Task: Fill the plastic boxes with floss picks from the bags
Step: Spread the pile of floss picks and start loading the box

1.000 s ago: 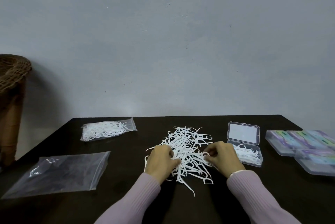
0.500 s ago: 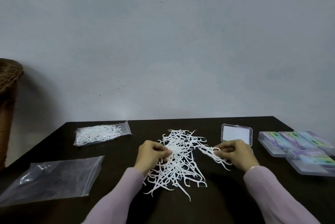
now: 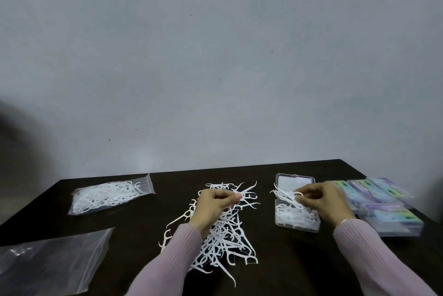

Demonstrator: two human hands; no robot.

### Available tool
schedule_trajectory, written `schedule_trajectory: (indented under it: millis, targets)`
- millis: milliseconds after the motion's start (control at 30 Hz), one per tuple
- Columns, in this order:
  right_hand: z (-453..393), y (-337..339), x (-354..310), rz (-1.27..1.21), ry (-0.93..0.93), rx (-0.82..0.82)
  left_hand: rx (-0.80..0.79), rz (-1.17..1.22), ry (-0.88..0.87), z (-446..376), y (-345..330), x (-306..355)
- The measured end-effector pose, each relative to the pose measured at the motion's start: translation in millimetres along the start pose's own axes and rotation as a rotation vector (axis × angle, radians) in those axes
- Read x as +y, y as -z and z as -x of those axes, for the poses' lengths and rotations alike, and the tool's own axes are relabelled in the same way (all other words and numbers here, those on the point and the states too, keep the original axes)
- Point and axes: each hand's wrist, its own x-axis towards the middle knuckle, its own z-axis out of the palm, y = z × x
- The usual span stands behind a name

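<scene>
- R hand (image 3: 321,202): a small bunch of floss picks (image 3: 285,196) is pinched betw. thumb & fingers, held over the open plastic box (image 3: 297,217); 0.5 s ago it was left of the box, nearer the pile.
- L hand (image 3: 214,207): fingers curled, a few picks pinched at the top of the loose pile (image 3: 223,238); position hardly changed vs. before.
- Box is seen partly filled w/ picks, lid up at the back.
- Closed filled boxes (image 3: 383,202) are stacked just right of it.
- Full bag (image 3: 107,193) lies far left on the bench (image 3: 275,267); empty bag (image 3: 48,264) at near left.
</scene>
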Motion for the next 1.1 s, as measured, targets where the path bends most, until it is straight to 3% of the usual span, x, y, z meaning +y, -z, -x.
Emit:
schedule_trajectory:
  millis: [100,367,700,1100]
  targets:
    - [-7.9,12.3,5.7,0.167,0.067,0.003,-0.019,-0.013,-0.030,-11.7,-20.6,1.7]
    - [-23.7,18.9,13.2,0.465,0.153,-0.206,-0.048,-0.144,-0.081,-42.8,-61.4,-2.6]
    - [-29.0,9.4,32.6,0.271,0.184,-0.133,-0.122,-0.432,-0.257,-55.8,-89.8,-10.8]
    - [-9.9,25.8,53.1,0.090,0.079,0.027,-0.164,-0.470,-0.306,-55.8,-114.9,-20.9]
